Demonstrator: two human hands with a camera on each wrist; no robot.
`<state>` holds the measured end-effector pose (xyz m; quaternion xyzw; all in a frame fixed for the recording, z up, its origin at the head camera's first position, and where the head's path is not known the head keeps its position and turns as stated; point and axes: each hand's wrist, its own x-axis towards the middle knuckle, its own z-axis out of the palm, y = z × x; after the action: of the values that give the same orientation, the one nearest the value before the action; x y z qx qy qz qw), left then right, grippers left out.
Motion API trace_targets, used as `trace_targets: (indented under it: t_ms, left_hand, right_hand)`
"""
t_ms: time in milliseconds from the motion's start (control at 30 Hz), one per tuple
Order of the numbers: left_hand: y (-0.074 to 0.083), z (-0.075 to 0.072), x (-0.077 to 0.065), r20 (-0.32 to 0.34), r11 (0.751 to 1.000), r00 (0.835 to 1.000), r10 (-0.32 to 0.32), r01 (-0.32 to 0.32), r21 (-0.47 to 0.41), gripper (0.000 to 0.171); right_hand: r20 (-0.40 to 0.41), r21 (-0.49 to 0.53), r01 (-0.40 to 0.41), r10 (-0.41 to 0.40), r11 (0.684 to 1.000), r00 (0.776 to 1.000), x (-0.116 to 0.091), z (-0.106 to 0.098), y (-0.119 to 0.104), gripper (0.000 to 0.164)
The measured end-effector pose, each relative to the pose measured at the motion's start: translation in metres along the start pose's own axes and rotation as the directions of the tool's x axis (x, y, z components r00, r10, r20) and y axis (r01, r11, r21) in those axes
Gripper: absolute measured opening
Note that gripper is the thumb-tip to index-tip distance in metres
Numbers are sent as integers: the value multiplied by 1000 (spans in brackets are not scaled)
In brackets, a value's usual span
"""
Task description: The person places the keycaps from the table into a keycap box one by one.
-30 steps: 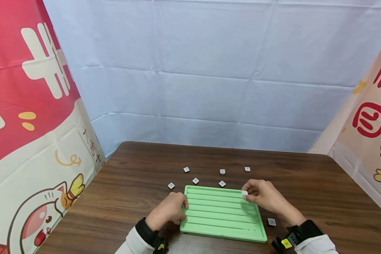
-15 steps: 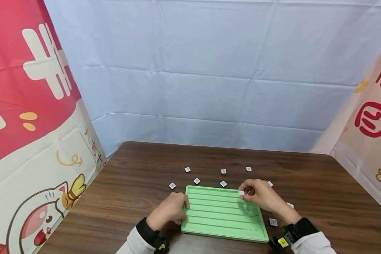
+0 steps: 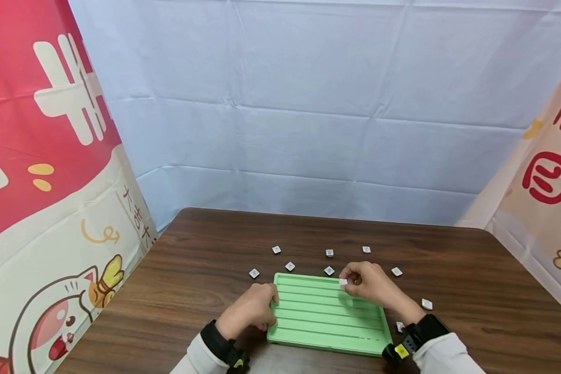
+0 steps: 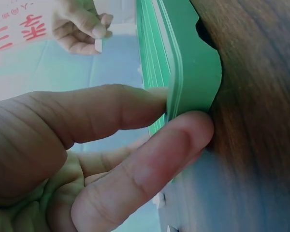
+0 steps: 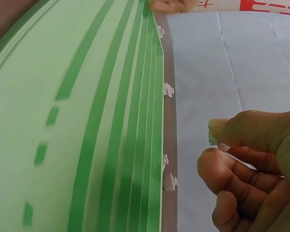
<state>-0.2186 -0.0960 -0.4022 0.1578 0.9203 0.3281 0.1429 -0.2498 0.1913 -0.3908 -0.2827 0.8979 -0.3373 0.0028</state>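
A light green ridged board (image 3: 318, 329) lies on the dark wooden table. My left hand (image 3: 250, 307) grips its left edge; the left wrist view shows the thumb and a finger (image 4: 154, 154) pinching the board's rim (image 4: 195, 72). Over the board's far edge, right of its middle, my right hand (image 3: 366, 283) pinches a small white tile (image 3: 343, 282) between thumb and fingertips. That tile (image 5: 212, 138) is partly covered by the thumb in the right wrist view, where it stands off the board's surface. Any marking on it is too small to read.
Beyond the board lie several small white tiles, among them one by its far edge (image 3: 329, 270) and one farther left (image 3: 254, 273). More tiles lie to the right, such as one near the right forearm (image 3: 427, 304). A pale blue cloth (image 3: 304, 104) hangs behind the table.
My right hand has moved left along the board's far edge, carrying the tile. Two tiles at the right, hidden behind the hand and arm before, now show. The left hand stays on the board.
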Motion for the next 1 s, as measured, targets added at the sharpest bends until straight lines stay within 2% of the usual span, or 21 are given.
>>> trace_targets:
  t_ms: [200,433,733,1000]
  left_hand:
    - [1,2,-1,-60,1000,998,-9,11,22,29]
    - [2,2,-3,-46,995,998,-38,42,91,30]
    - [6,4,-7,-14,996,998,-60,61,72,24]
    - [9,4,-8,-6,990,995,-100,100,100,24]
  right_hand:
    - [15,7,29,-30,1000,999,10,10,-4,11]
    - [47,7,57,-57,998,997,21,22,-12,9]
    - [90,5,70,-70,998,994,29,34,-23,8]
    - [104,32,68,-71,997,992,44,36,-33,12]
